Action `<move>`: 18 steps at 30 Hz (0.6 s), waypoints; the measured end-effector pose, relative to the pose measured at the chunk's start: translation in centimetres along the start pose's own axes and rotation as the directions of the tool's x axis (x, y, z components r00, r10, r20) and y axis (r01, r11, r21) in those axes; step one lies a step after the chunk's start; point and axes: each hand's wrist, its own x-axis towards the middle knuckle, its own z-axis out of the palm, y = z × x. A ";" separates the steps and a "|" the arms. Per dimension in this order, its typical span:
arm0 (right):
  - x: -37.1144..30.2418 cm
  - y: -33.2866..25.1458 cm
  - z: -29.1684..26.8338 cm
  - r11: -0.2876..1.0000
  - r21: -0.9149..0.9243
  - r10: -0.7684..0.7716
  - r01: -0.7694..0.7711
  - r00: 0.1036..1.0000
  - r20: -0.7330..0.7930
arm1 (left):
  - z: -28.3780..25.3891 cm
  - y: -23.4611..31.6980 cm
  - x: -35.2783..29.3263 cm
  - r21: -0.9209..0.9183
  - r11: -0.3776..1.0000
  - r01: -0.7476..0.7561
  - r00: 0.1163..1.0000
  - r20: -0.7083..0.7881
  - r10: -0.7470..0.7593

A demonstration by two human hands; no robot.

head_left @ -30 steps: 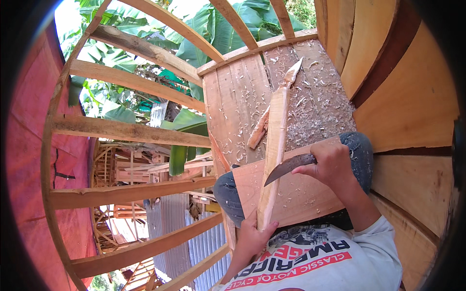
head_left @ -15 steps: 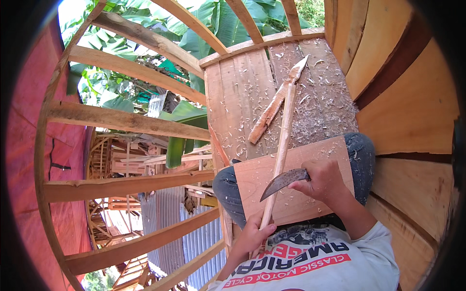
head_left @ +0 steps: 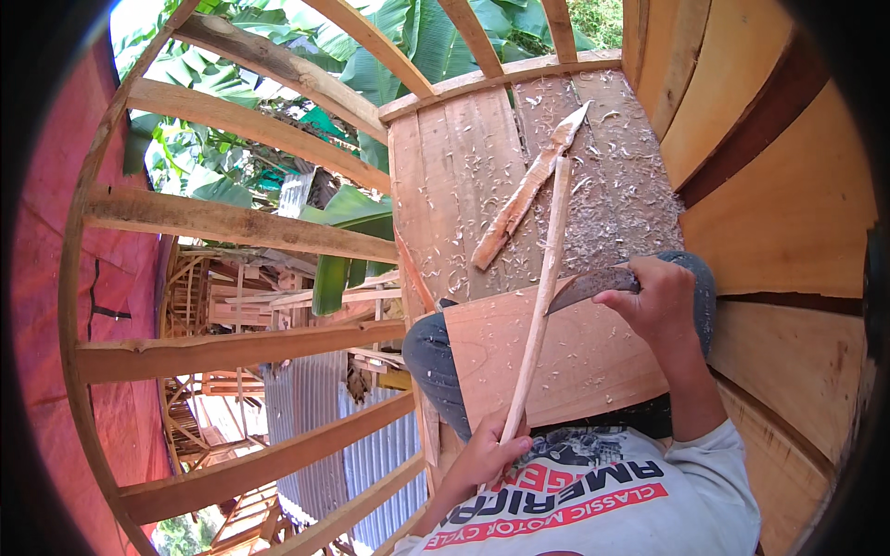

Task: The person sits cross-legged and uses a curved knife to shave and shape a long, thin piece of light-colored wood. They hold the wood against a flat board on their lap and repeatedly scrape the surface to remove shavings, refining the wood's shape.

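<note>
My left hand (head_left: 492,450) is closed round the lower end of a long, pale wooden stick (head_left: 541,301). The stick slants up and away from my body. In my right hand (head_left: 660,298) is a knife with a dark, curved blade (head_left: 590,286), its handle mostly hidden by my fingers. The blade reaches left to the stick, its tip end at the stick's right side; whether it touches I cannot tell. Across my lap lies a flat wooden board (head_left: 584,357) with a few shavings on it, beneath the stick and knife.
Beyond my knees, a rough split piece of wood (head_left: 519,208) with a pointed pale end rests on the plank floor (head_left: 450,185). Curled wood shavings (head_left: 612,236) litter that floor. A slatted wooden railing (head_left: 241,222) stands at left, a plank wall (head_left: 788,204) at right.
My right hand and the knife have moved right and farther up along the stick. The stick's far end has swung slightly right, away from the rough piece. My left hand keeps its grip.
</note>
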 end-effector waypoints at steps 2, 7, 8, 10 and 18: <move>-0.5 -0.2 0.4 0.997 0.081 -0.004 0.004 1.000 0.003 | -0.2 -0.3 0.0 -0.026 0.999 -0.019 1.000 -0.024 0.018; -2.8 -3.2 0.4 0.962 0.265 -0.107 0.062 0.981 0.159 | 0.6 0.7 0.9 0.072 0.997 -0.034 0.998 -0.041 0.037; -2.6 -3.4 0.4 0.968 0.242 -0.106 0.068 0.983 0.147 | 0.8 0.4 0.9 0.070 0.997 -0.046 0.998 -0.040 0.048; -1.8 -2.9 0.4 0.978 0.191 -0.102 0.081 0.989 0.108 | 1.1 0.4 0.8 0.097 0.995 -0.014 0.998 -0.062 0.020; 0.3 -1.1 0.1 0.978 0.009 -0.207 0.208 0.976 -0.062 | 2.2 2.0 0.3 0.166 0.983 0.080 0.994 -0.084 -0.067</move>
